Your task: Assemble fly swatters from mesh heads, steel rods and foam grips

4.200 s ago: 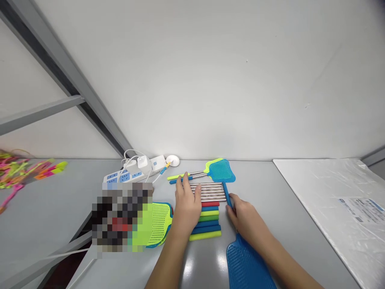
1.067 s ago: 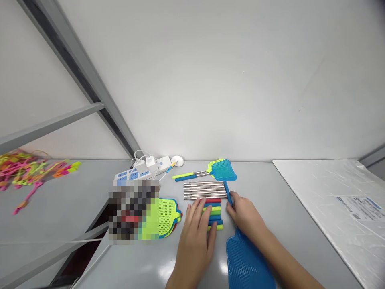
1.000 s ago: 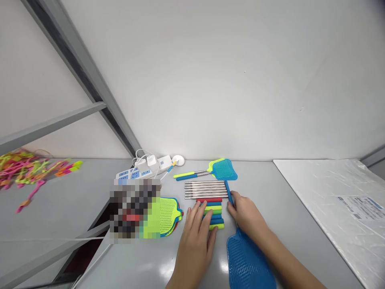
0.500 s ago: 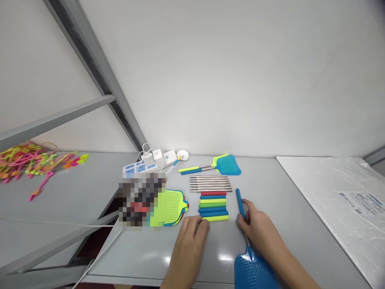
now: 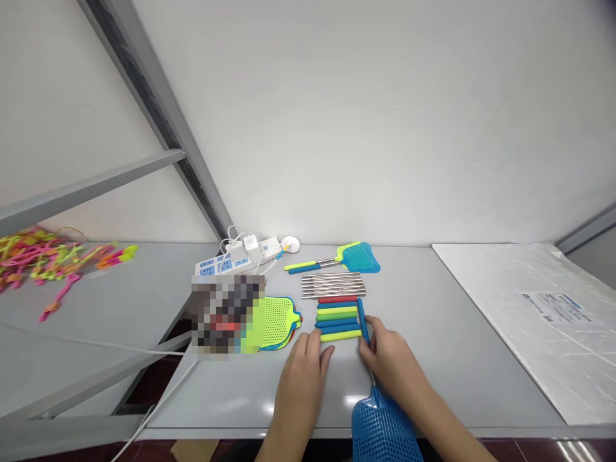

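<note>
My right hand (image 5: 397, 359) grips a blue fly swatter (image 5: 385, 420) low on its handle, with the mesh head toward me, overhanging the table's front edge. The handle's top end lies against the right ends of a row of loose handle grips (image 5: 337, 316) in red, blue, green and yellow-green. My left hand (image 5: 301, 378) rests with fingers stretched out and thumb apart. Its fingertips are at the left end of the lowest yellow-green grip (image 5: 341, 335); whether they press on it I cannot tell. Just behind the grips lie several metal rods (image 5: 333, 285).
Left of the grips is a stack of swatter heads (image 5: 278, 321), partly hidden by a pixelated patch. Two assembled swatters (image 5: 359, 257) lie near the wall. A power strip (image 5: 221, 264) with cables stands back left. A white wrapped sheet (image 5: 505, 321) covers the right side.
My right hand has moved left with the blue swatter, bringing its handle up to the row of grips. My left hand stays beside the row, its thumb now farther from the fingers.
</note>
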`<action>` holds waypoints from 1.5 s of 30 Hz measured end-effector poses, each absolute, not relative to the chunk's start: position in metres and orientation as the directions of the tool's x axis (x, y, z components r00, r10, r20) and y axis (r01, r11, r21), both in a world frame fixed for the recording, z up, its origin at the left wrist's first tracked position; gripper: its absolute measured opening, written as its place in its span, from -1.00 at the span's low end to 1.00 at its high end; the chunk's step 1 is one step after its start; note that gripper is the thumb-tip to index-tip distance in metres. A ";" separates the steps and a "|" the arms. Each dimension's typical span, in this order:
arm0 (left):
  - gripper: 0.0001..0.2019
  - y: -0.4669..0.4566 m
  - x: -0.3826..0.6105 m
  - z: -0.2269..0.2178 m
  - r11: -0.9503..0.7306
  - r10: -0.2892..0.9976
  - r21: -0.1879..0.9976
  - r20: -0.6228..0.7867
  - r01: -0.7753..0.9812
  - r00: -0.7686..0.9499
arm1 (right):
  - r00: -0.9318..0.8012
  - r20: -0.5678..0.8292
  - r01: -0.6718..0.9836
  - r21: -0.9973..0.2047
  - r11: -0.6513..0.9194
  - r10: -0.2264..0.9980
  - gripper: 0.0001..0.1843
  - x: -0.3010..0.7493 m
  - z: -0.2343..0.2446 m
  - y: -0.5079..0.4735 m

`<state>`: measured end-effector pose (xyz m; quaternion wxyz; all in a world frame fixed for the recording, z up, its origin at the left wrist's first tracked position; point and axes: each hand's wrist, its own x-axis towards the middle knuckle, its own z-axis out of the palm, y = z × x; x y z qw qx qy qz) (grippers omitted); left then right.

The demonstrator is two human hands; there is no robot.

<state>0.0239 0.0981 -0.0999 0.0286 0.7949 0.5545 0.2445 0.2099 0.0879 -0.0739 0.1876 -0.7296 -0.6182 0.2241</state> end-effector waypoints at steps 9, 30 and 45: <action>-0.72 0.098 0.026 -0.105 -0.435 0.827 0.245 0.490 0.867 0.276 | 0.102 -0.124 0.812 -0.564 -0.155 0.987 -0.53 0.204 -0.072 0.087; -0.49 0.067 0.101 0.003 0.150 0.864 0.968 -0.031 -0.199 0.503 | -0.032 -0.041 -0.039 -0.998 -0.043 0.999 -0.63 0.238 0.033 0.075; -0.91 0.095 0.005 0.057 -0.100 0.819 0.884 -0.187 0.456 0.542 | 0.339 0.460 0.123 -0.886 0.446 0.821 -0.60 0.257 0.038 0.096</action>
